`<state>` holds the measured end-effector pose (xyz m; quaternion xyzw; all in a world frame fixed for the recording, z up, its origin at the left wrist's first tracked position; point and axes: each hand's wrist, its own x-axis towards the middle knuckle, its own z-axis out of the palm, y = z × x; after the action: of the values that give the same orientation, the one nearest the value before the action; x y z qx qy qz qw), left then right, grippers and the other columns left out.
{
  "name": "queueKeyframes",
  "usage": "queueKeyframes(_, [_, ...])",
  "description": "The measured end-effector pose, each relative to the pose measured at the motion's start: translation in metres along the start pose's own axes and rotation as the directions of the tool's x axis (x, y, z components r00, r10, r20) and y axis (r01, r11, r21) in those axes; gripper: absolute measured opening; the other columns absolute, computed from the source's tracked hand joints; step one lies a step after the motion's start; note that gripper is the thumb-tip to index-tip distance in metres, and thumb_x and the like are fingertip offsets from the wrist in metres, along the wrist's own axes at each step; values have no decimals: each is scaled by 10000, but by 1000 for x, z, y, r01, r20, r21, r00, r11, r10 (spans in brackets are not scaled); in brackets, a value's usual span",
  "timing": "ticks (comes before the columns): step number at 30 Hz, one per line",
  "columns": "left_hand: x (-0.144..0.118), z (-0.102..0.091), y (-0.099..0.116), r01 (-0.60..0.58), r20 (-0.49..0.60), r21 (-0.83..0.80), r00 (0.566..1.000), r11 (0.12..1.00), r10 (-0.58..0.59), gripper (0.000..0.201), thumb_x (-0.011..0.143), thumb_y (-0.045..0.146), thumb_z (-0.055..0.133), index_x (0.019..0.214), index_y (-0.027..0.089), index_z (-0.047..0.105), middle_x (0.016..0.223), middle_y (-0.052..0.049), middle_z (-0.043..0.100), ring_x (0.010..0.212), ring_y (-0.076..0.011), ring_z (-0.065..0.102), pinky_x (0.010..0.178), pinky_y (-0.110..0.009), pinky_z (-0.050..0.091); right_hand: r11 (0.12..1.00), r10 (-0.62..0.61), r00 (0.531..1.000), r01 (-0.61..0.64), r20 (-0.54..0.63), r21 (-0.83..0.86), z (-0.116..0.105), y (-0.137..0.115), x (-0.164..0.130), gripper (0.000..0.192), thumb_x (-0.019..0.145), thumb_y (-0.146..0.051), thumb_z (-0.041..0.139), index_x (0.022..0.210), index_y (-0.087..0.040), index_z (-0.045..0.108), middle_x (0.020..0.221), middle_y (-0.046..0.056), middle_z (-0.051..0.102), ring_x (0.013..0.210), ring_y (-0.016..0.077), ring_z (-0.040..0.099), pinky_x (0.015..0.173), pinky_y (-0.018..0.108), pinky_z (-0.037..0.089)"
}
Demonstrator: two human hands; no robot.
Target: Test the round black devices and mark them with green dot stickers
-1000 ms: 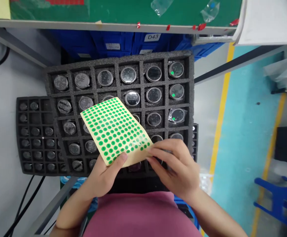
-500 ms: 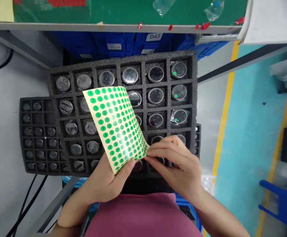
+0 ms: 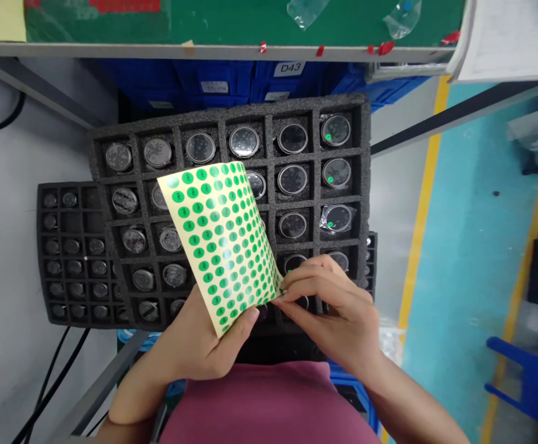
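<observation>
A pale yellow sheet of round green stickers (image 3: 225, 240) is held curved above a dark foam tray (image 3: 271, 132). My left hand (image 3: 213, 342) grips its lower left edge, thumb on top and the other fingers hidden behind. With thumb and fingertips, my right hand (image 3: 334, 308) pinches the sheet's lower right corner; whether a sticker is lifted there I cannot tell. Round disc-shaped parts with metal rims sit in the tray's compartments. In the right column, a disc (image 3: 336, 131) bears a green sticker, and so do the discs below it, one of them in a clear wrapper (image 3: 338, 219).
A smaller foam tray (image 3: 72, 237) with similar round parts lies at the left, partly under the big one. Blue bins (image 3: 232, 74) stand behind, below a green shelf (image 3: 232, 24). A metal bar (image 3: 440, 117) and a blue stool (image 3: 528, 382) are at the right.
The sticker sheet has bent more and shifted slightly right and down at its lower edge. My right hand still pinches the corner, a little farther right.
</observation>
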<state>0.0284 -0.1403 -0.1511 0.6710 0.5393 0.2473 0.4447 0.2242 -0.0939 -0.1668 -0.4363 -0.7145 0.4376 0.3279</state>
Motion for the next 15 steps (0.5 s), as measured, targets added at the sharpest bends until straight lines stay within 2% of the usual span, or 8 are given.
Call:
queueKeyframes(6, [-2, 1, 1, 87, -9, -55, 996, 995, -87, 380, 926, 190, 494, 1273, 294, 612, 1315, -36, 638, 1188, -253, 604, 1074, -402, 450, 1000, -22, 999, 21, -47, -21, 3, -3, -1, 198, 766, -47, 740, 849, -210, 661, 757, 2, 693, 691, 159, 603, 662, 337, 493])
queueKeyframes(10, [3, -1, 7, 229, 0, -252, 972, 940, -237, 305, 937, 250, 496, 1155, 293, 705, 1278, -23, 670, 1236, -264, 579, 1129, -403, 405, 990, -136, 988, 133, -66, -52, 2, 0, 0, 221, 762, -7, 714, 835, -211, 667, 753, 11, 710, 671, 164, 614, 631, 334, 500])
queueKeyframes(12, [4, 0, 9, 334, -71, -421, 915, 843, -398, 300, 940, 323, 511, 1166, 286, 705, 1193, -29, 711, 1206, -267, 604, 1110, -405, 436, 992, -117, 988, 112, -105, -55, -2, 9, 4, 198, 779, -22, 700, 805, -215, 665, 742, 11, 706, 673, 165, 631, 627, 322, 505])
queueKeyframes(15, [4, 4, 9, 397, -225, -626, 732, 671, -643, 432, 916, 433, 549, 1309, 264, 608, 1138, -51, 726, 1148, -291, 641, 1046, -424, 503, 987, 122, 974, -139, -191, -78, -9, 30, 14, 147, 805, -99, 690, 723, -216, 657, 705, -3, 679, 599, 136, 595, 553, 269, 473])
